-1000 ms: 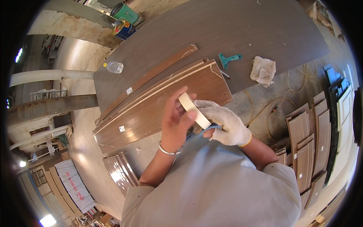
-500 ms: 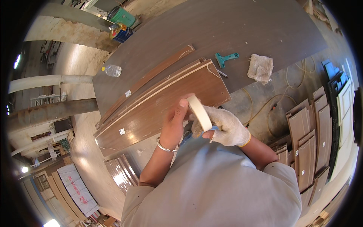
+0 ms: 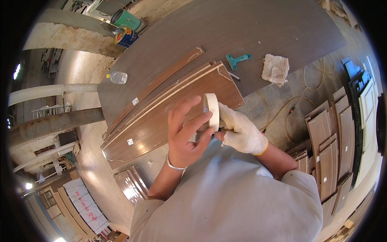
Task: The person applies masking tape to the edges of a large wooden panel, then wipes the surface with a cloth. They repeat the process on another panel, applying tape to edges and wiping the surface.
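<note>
In front of my chest is a cream roll of masking tape (image 3: 213, 111), held upright with its edge toward me. My right hand (image 3: 242, 133), in a white knitted glove with a yellow cuff, is closed on it from the right; the fingers behind the roll are hidden. Bare, with a silver bangle at the wrist, my left hand (image 3: 183, 131) has its fingers spread, and some fingertips touch the roll's left side. Below the hands lies a stack of brown wooden panels (image 3: 169, 121) on a large dark board (image 3: 161, 60).
A teal scraper (image 3: 238, 60), a pen-like stick (image 3: 234, 76), a folded rag (image 3: 275, 69) and a clear bottle (image 3: 117, 77) lie on the board. Green bucket (image 3: 125, 19) and blue can (image 3: 127, 37) stand beyond. A yellowish hose (image 3: 278, 115) and leaning brown panels (image 3: 324, 149) are at right.
My left hand has turned and spread its fingers along the roll's left side. The tape roll has tipped more upright and shifted slightly. My right hand still holds it.
</note>
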Demonstrator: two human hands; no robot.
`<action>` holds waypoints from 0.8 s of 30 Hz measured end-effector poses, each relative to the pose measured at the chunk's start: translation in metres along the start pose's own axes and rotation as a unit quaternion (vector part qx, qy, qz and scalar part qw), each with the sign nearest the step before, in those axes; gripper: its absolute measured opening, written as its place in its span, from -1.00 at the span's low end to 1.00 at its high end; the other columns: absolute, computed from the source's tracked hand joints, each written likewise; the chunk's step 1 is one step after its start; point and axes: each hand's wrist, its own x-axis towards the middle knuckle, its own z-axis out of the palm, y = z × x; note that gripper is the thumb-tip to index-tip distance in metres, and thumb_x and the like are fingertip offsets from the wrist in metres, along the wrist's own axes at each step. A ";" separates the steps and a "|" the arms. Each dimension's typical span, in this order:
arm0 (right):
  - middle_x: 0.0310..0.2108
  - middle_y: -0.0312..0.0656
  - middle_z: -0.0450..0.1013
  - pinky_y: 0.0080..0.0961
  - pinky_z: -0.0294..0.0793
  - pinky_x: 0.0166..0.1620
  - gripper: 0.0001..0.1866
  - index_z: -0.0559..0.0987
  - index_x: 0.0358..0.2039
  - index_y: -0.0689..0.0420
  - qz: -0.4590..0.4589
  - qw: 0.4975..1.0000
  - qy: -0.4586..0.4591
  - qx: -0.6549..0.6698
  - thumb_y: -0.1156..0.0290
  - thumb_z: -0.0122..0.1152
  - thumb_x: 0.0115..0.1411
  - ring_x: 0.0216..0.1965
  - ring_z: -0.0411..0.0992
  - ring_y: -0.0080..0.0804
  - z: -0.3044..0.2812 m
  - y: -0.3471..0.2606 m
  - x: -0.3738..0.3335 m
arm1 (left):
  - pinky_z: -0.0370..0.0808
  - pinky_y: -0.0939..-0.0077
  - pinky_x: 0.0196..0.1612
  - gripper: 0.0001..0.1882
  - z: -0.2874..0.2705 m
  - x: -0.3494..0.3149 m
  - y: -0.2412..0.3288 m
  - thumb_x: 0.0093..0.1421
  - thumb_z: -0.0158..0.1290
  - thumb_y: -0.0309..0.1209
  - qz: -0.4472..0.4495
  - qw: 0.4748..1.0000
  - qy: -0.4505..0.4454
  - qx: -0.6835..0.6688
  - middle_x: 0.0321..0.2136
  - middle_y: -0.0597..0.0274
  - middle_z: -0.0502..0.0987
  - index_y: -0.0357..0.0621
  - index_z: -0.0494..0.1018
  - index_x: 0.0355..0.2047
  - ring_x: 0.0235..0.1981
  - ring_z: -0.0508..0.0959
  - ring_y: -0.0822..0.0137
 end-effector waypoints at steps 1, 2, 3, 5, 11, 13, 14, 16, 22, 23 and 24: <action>0.03 -0.25 0.52 -0.50 0.52 0.02 -0.21 0.19 0.51 0.25 0.012 1.000 0.001 -0.014 0.67 0.22 0.30 -0.01 0.45 -0.53 0.000 -0.001 0.000 | 0.44 0.12 0.12 -0.52 0.000 0.000 0.000 -0.02 0.44 -0.54 0.011 1.000 0.005 0.020 0.23 0.04 0.50 -0.04 0.69 -0.03 0.17 0.49 -0.06; 0.02 -0.26 0.52 -0.52 0.52 0.01 -0.20 0.18 0.52 0.25 0.017 1.000 0.008 -0.009 0.67 0.22 0.29 -0.01 0.45 -0.55 0.000 -0.001 0.000 | 0.44 0.13 0.09 -0.55 0.000 0.000 0.000 0.00 0.44 -0.54 0.018 0.999 0.010 0.037 0.20 0.06 0.52 -0.03 0.70 -0.05 0.14 0.49 -0.04; 0.02 -0.27 0.52 -0.53 0.52 0.01 -0.19 0.17 0.52 0.24 0.022 1.000 0.015 -0.004 0.68 0.21 0.29 -0.02 0.45 -0.56 0.001 -0.001 0.001 | 0.44 0.15 0.06 -0.58 0.001 0.000 0.000 0.01 0.43 -0.54 0.022 0.998 0.017 0.048 0.16 0.09 0.53 -0.02 0.71 -0.07 0.11 0.50 -0.03; -0.01 -0.17 0.53 -0.48 0.53 0.01 -0.19 0.15 0.52 0.27 0.004 0.999 0.039 -0.019 0.67 0.19 0.27 -0.04 0.49 -0.45 0.003 0.002 0.004 | 0.45 0.16 0.01 -0.63 0.004 -0.001 -0.002 0.02 0.43 -0.53 0.026 0.997 0.028 0.072 0.06 0.14 0.56 -0.02 0.71 -0.11 0.02 0.50 0.02; -0.06 0.17 0.57 -0.23 0.58 0.01 -0.13 0.06 0.51 0.33 -0.031 0.983 0.100 -0.149 0.65 0.16 0.21 -0.09 0.61 0.09 0.010 0.025 0.008 | 0.45 0.28 -0.17 -0.74 0.024 -0.011 -0.010 0.14 0.36 -0.58 -0.025 0.996 0.039 0.070 -0.23 0.16 0.61 -0.14 0.66 -0.14 -0.24 0.52 0.10; -0.06 0.23 0.56 -0.18 0.60 -0.02 -0.09 0.02 0.53 0.33 -0.054 0.971 0.126 -0.198 0.65 0.17 0.19 -0.08 0.61 0.20 0.011 0.033 0.009 | 0.46 0.29 -0.19 -0.78 0.028 -0.013 -0.016 0.18 0.34 -0.59 -0.043 0.997 0.038 0.043 -0.27 0.14 0.60 -0.17 0.64 -0.16 -0.27 0.52 0.10; -0.05 0.25 0.56 -0.14 0.60 -0.03 -0.09 0.02 0.53 0.33 -0.064 0.968 0.132 -0.204 0.64 0.17 0.19 -0.07 0.61 0.22 0.012 0.036 0.009 | 0.47 0.28 -0.20 -0.79 0.030 -0.013 -0.019 0.19 0.33 -0.59 -0.052 0.998 0.037 0.026 -0.28 0.13 0.59 -0.19 0.63 -0.17 -0.28 0.53 0.09; -0.05 0.29 0.56 -0.08 0.60 -0.03 -0.08 0.00 0.54 0.34 -0.084 0.962 0.145 -0.214 0.63 0.18 0.20 -0.06 0.60 0.28 0.013 0.039 0.011 | 0.49 0.29 -0.19 -0.80 0.033 -0.015 -0.021 0.21 0.32 -0.60 -0.066 0.997 0.041 -0.001 -0.29 0.12 0.58 -0.21 0.61 -0.16 -0.29 0.54 0.10; 0.06 0.36 0.48 0.09 0.55 -0.05 -0.08 0.01 0.50 0.33 -0.120 0.944 0.165 -0.259 0.61 0.24 0.18 -0.03 0.51 0.44 0.013 0.041 0.013 | 0.51 0.24 -0.24 -0.76 0.041 -0.020 -0.014 0.18 0.30 -0.66 -0.166 0.979 0.080 -0.091 -0.30 0.07 0.59 -0.24 0.60 -0.14 -0.32 0.55 0.05; 0.07 0.38 0.46 0.10 0.54 -0.05 -0.08 0.02 0.49 0.32 -0.106 0.944 0.163 -0.266 0.61 0.24 0.17 -0.02 0.50 0.45 0.014 0.042 0.014 | 0.52 0.25 -0.24 -0.75 0.039 -0.020 -0.016 0.17 0.30 -0.67 -0.155 0.982 0.074 -0.073 -0.30 0.07 0.60 -0.25 0.60 -0.13 -0.32 0.56 0.05; 0.09 0.40 0.44 0.11 0.53 -0.05 -0.09 0.03 0.48 0.31 -0.108 0.944 0.163 -0.266 0.61 0.24 0.17 -0.02 0.49 0.46 0.014 0.043 0.013 | 0.53 0.26 -0.25 -0.73 0.037 -0.019 -0.018 0.16 0.30 -0.67 -0.144 0.985 0.071 -0.056 -0.30 0.07 0.60 -0.26 0.60 -0.12 -0.31 0.57 0.06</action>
